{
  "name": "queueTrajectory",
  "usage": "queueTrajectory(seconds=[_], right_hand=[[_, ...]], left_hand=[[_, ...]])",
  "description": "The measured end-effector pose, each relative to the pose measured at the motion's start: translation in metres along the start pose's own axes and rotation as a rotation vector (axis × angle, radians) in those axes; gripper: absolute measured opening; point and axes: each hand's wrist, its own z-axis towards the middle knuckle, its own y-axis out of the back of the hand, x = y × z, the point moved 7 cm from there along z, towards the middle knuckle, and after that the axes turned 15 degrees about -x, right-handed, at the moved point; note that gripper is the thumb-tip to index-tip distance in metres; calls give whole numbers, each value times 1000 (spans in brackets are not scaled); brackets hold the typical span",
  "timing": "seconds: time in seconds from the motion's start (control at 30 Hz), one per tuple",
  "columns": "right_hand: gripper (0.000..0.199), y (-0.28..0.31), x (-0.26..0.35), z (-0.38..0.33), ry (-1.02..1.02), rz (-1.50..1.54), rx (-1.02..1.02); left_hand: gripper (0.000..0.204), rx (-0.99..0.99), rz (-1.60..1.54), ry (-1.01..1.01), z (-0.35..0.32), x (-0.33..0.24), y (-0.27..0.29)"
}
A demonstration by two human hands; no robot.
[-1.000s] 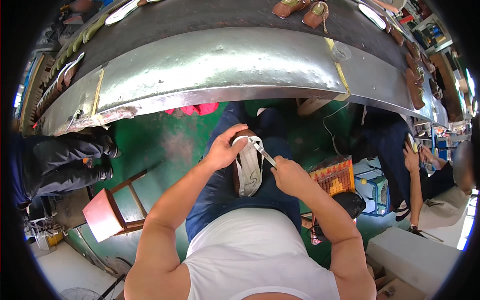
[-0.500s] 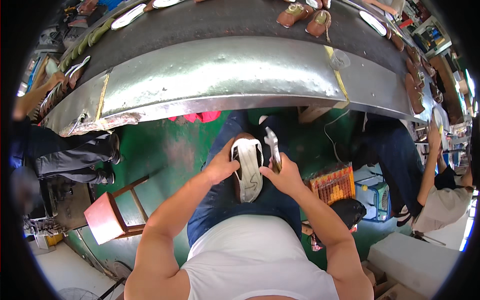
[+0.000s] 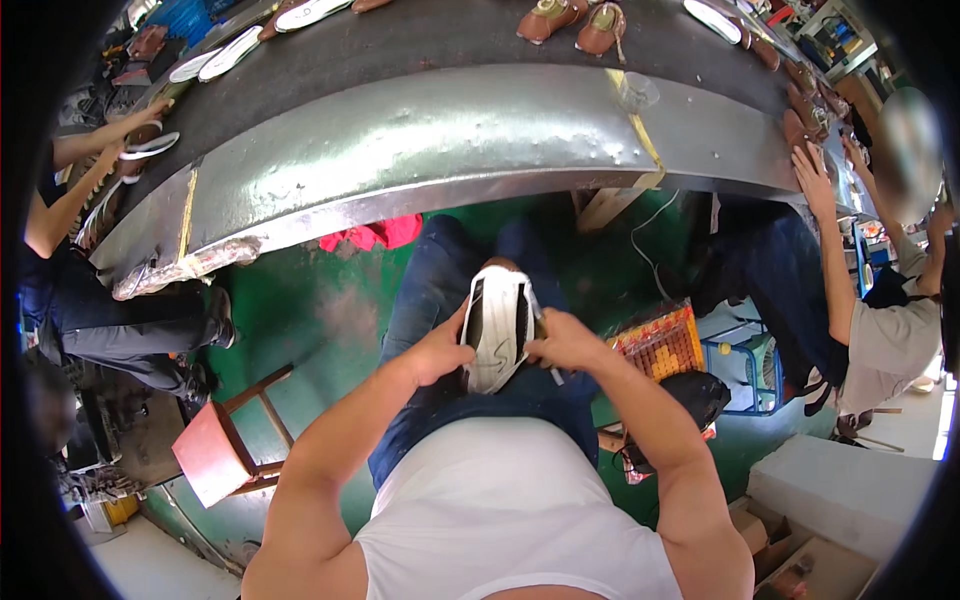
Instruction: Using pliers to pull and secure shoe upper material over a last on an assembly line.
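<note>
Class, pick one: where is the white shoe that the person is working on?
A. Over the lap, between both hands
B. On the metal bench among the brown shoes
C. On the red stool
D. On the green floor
A: the white shoe sits over the jeans, with the left hand and right hand on either side of it.

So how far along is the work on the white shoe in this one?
Midway, it seems. The white shoe rests sole-up on the lap, left hand steadying its side, right hand in a grip on a thin tool at its edge. Whether any of the edge is finished cannot be told. The brown shoes on the belt lie untouched.
</note>
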Motion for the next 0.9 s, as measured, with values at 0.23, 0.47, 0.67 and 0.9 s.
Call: queueTrajectory(seconds=[0.23,0.47,0.67,0.9], right_hand=[[31,42,-19,-47,166,-363,-69],[33,11,35,-62,826,-764,-283],[27,-9,21,-41,683,-974,29],[16,-23,9,-56,777,-631,-224]], left_hand=[[103,-127,357,-158,-6,9,-13],[101,-122,378,-255,-6,27,-16],[68,-181,-489,56,-2,31,-26],[55,-677,281,-287,6,26,-2]])
